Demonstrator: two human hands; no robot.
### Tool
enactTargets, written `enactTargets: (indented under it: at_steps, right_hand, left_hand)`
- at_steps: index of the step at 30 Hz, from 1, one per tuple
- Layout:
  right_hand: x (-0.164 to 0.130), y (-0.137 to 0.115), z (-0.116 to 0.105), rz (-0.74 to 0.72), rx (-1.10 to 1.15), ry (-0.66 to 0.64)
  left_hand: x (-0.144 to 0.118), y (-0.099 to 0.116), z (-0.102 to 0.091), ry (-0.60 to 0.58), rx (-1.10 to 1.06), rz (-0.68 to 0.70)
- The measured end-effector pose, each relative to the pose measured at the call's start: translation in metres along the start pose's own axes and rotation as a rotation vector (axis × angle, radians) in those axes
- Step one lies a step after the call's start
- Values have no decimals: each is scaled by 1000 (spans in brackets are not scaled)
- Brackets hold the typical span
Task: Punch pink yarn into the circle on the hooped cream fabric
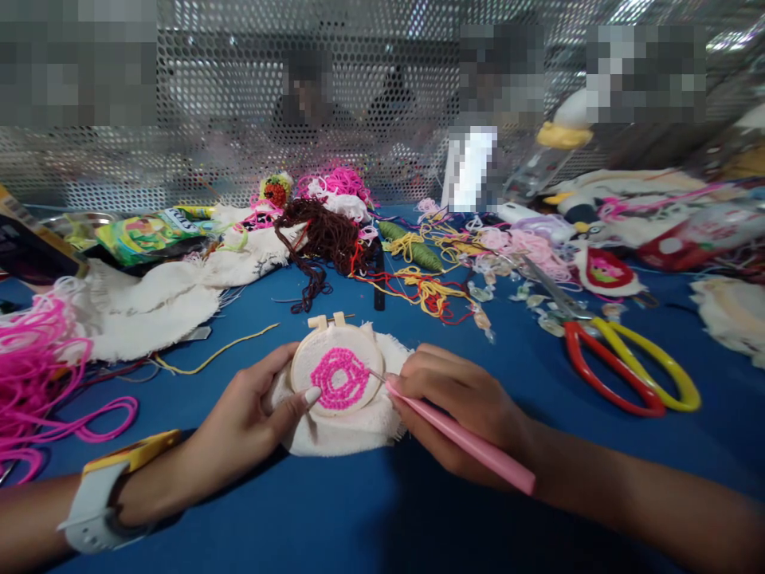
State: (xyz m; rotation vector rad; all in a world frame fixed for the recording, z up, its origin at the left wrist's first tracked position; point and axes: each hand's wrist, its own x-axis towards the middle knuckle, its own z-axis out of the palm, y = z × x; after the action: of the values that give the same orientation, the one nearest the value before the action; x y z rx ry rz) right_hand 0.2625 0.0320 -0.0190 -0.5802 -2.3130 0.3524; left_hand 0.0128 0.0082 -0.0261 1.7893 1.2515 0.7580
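Observation:
A small round embroidery hoop (378, 355) with white cloth stretched in it sits in front of me, its screw at the top. On the cloth is a ring of bright pink yarn loops (326, 372) around a bare centre. My left hand (254, 414) grips the hoop's left side, thumb on the front, other fingers behind and partly hidden. In my right hand (460, 399) is a pink-handled punch needle (472, 446), held like a pen. Its thin metal tip meets the cloth at the right edge of the pink loops. Loose cloth (347, 438) spreads below the hoop.
Red-and-yellow-handled scissors (615, 367) lie open on the right of the blue table (239, 510). Pink yarn (36, 367) heaps at the left beside white cloth (149, 307). Brown yarn (323, 231), other yarns and a green snack bag (149, 235) line the back, before a perforated metal panel (209, 104).

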Motion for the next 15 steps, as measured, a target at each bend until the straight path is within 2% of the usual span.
enactTargets:
  at_steps: [3,5,10,15]
  right_hand:
    - [-4,6,2,9,15,-120]
    - [-5,7,3,-2,26,-130]
    - [1,-2,-1,11,63,60]
    - [2,-7,-5,-49,49,147]
  left_hand:
    - [-1,0,0,-3,21,11]
    - [-1,0,1,-5,30,16]
    - [0,1,1,6,17,4]
    - [-1,-2,0,0,9,10]
